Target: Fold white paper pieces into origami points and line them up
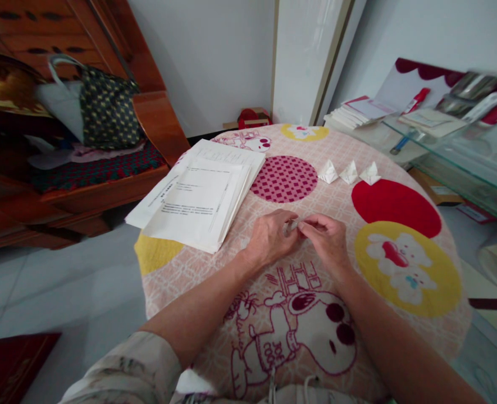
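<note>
I see my left hand [269, 240] and right hand [329, 238] meeting over the middle of the round tabletop [400, 202] with its pink cartoon-print cloth. Both are curled shut, fingertips pinching a small pale folded paper piece [292, 226] between them. A stack of white printed paper sheets [201, 196] lies just left of them, and three small white folded paper shapes [349, 172] sit in a row beyond.
</note>
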A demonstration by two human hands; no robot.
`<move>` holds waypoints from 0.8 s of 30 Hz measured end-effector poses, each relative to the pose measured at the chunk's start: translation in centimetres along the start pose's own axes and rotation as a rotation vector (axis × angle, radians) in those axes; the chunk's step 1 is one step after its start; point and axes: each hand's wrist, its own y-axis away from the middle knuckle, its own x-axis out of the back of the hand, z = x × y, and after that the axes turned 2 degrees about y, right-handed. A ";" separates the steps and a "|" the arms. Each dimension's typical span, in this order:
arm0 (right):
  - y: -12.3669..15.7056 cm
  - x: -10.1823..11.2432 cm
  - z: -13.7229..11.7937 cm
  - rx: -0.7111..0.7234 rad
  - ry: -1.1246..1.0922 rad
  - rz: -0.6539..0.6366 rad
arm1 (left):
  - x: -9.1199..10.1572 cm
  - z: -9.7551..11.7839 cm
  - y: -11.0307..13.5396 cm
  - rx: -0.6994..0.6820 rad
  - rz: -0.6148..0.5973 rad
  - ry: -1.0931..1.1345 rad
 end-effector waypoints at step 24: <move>0.2 -0.1 -0.4 0.048 0.053 0.040 | -0.4 0.4 -0.1 0.048 0.012 0.065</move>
